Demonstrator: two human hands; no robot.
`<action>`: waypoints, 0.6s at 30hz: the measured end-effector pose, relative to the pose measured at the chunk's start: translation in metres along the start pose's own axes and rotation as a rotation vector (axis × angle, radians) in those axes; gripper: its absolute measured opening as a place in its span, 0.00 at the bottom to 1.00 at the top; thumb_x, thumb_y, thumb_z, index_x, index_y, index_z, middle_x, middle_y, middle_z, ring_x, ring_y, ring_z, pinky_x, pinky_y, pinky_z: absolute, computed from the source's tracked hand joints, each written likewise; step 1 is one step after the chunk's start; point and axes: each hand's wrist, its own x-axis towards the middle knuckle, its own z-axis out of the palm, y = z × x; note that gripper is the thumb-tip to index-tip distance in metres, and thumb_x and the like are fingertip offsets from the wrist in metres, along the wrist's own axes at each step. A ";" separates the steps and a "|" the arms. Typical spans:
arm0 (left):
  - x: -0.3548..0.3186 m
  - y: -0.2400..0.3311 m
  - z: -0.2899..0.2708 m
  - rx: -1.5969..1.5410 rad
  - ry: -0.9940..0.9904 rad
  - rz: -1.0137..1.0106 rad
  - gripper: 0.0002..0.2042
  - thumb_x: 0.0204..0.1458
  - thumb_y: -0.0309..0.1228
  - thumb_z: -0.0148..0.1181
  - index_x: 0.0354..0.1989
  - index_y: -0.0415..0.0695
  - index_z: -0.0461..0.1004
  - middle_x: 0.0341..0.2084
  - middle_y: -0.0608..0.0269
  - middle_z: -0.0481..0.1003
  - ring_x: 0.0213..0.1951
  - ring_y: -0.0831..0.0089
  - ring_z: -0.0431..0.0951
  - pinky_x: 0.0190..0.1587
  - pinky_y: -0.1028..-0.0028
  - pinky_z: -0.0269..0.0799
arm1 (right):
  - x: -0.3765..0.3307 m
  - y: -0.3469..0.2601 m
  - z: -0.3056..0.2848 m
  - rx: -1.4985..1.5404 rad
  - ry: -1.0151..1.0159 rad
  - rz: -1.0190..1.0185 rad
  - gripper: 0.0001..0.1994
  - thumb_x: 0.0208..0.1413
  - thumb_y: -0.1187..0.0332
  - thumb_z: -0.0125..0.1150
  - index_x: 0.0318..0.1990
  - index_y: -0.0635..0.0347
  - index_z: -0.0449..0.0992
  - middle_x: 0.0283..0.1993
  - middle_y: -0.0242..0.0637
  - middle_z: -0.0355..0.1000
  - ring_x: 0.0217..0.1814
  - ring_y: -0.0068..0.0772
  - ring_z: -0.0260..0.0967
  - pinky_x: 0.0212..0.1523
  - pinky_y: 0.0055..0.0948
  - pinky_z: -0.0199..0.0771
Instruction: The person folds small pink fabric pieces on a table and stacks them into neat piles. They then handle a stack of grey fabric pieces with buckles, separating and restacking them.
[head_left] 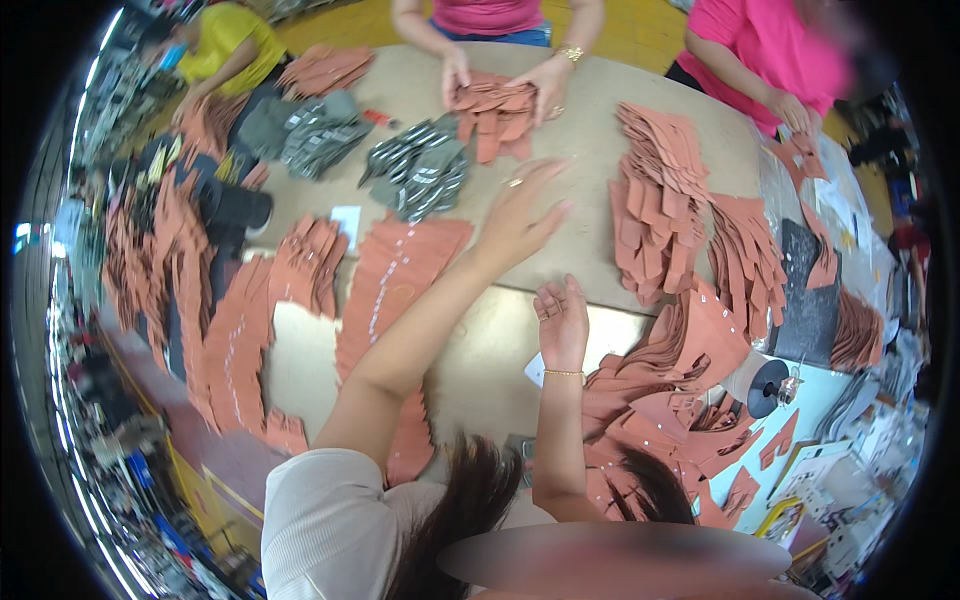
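Observation:
My left hand (525, 215) is stretched out over the middle of the table, open and empty, its fingers spread and slightly blurred. My right hand (562, 318) is raised nearer to me, its fingers loosely curled and its thumb apart, with nothing visible in it. Left of my left forearm lies a long overlapping row of rust-coloured fabric pieces (405, 265) with small white stickers. A bundle of dark green fabric pieces (418, 168) sits beyond that row. Right of my right hand, rust fabric pieces (640, 375) are heaped in overlapping layers.
Across the table (540, 245), a person's hands (545, 85) hold a rust fabric bundle (497, 115). Stacked rust pieces (655, 200) lie at the right. A thread cone (762, 385) stands near the right edge. Two other people work at the far left and far right.

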 end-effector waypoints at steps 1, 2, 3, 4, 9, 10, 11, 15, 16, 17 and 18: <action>-0.029 -0.003 -0.025 0.053 0.053 -0.067 0.22 0.50 0.31 0.57 0.54 0.40 0.64 0.49 0.52 0.68 0.53 0.60 0.67 0.55 0.68 0.61 | -0.013 0.005 0.002 -0.091 -0.055 0.029 0.18 0.61 0.62 0.49 0.55 0.59 0.61 0.45 0.38 0.66 0.48 0.31 0.65 0.50 0.31 0.65; -0.049 -0.011 -0.049 0.038 0.128 -0.142 0.20 0.50 0.31 0.57 0.53 0.40 0.66 0.48 0.53 0.69 0.51 0.63 0.68 0.53 0.69 0.62 | -0.024 0.009 0.005 -0.189 -0.087 0.061 0.18 0.61 0.63 0.49 0.55 0.60 0.62 0.45 0.37 0.66 0.48 0.30 0.65 0.49 0.30 0.65; -0.068 -0.022 -0.072 0.014 0.190 -0.233 0.19 0.50 0.30 0.56 0.51 0.40 0.67 0.46 0.55 0.69 0.49 0.65 0.69 0.51 0.70 0.64 | -0.030 0.015 0.011 -0.239 -0.149 0.055 0.16 0.61 0.62 0.49 0.52 0.61 0.64 0.43 0.36 0.67 0.46 0.31 0.65 0.48 0.31 0.65; -0.084 -0.034 -0.096 0.070 0.255 -0.362 0.19 0.51 0.30 0.56 0.51 0.39 0.67 0.46 0.55 0.70 0.47 0.67 0.69 0.50 0.70 0.65 | -0.033 0.021 0.017 -0.305 -0.164 0.071 0.16 0.61 0.62 0.49 0.52 0.61 0.65 0.43 0.35 0.67 0.47 0.30 0.65 0.48 0.30 0.65; -0.096 -0.122 -0.182 0.110 0.433 -0.528 0.18 0.53 0.34 0.53 0.52 0.41 0.69 0.45 0.51 0.70 0.43 0.62 0.73 0.44 0.67 0.68 | 0.007 0.050 0.072 -0.581 -0.285 0.043 0.20 0.60 0.56 0.49 0.51 0.62 0.67 0.48 0.35 0.67 0.51 0.28 0.64 0.48 0.28 0.64; -0.092 -0.139 -0.189 0.124 0.420 -0.591 0.18 0.53 0.35 0.53 0.51 0.41 0.69 0.45 0.50 0.70 0.42 0.62 0.74 0.43 0.66 0.68 | 0.022 0.054 0.086 -0.647 -0.287 0.026 0.22 0.60 0.54 0.48 0.52 0.63 0.67 0.49 0.36 0.66 0.51 0.29 0.63 0.48 0.29 0.64; -0.087 -0.156 -0.191 0.093 0.466 -0.597 0.18 0.53 0.37 0.52 0.48 0.40 0.71 0.43 0.48 0.71 0.41 0.61 0.74 0.44 0.67 0.68 | 0.040 0.055 0.101 -0.679 -0.264 0.029 0.24 0.59 0.51 0.48 0.53 0.63 0.66 0.51 0.37 0.65 0.52 0.30 0.63 0.49 0.29 0.63; -0.059 -0.217 -0.196 0.167 0.340 -0.675 0.19 0.54 0.40 0.49 0.43 0.37 0.73 0.40 0.42 0.73 0.43 0.52 0.73 0.48 0.62 0.67 | 0.099 0.059 0.152 -0.819 -0.203 0.099 0.34 0.56 0.44 0.50 0.57 0.66 0.62 0.58 0.44 0.61 0.58 0.34 0.59 0.53 0.31 0.61; -0.049 -0.231 -0.196 0.253 0.268 -0.669 0.19 0.54 0.41 0.48 0.43 0.37 0.74 0.39 0.41 0.73 0.44 0.50 0.73 0.49 0.61 0.66 | 0.109 0.062 0.162 -0.824 -0.175 0.083 0.35 0.55 0.43 0.51 0.57 0.68 0.61 0.57 0.45 0.62 0.57 0.35 0.60 0.53 0.31 0.61; -0.038 -0.245 -0.196 0.342 0.195 -0.666 0.20 0.54 0.42 0.47 0.42 0.36 0.74 0.39 0.39 0.73 0.44 0.48 0.72 0.50 0.60 0.65 | 0.118 0.064 0.172 -0.832 -0.182 0.027 0.36 0.54 0.43 0.52 0.57 0.69 0.61 0.56 0.45 0.62 0.57 0.35 0.60 0.54 0.30 0.61; -0.026 -0.257 -0.196 0.332 0.127 -0.670 0.22 0.55 0.44 0.45 0.43 0.37 0.73 0.41 0.38 0.72 0.46 0.46 0.71 0.50 0.59 0.64 | 0.120 0.073 0.176 -0.810 -0.151 -0.066 0.35 0.54 0.45 0.53 0.56 0.70 0.62 0.53 0.45 0.65 0.54 0.34 0.62 0.53 0.29 0.61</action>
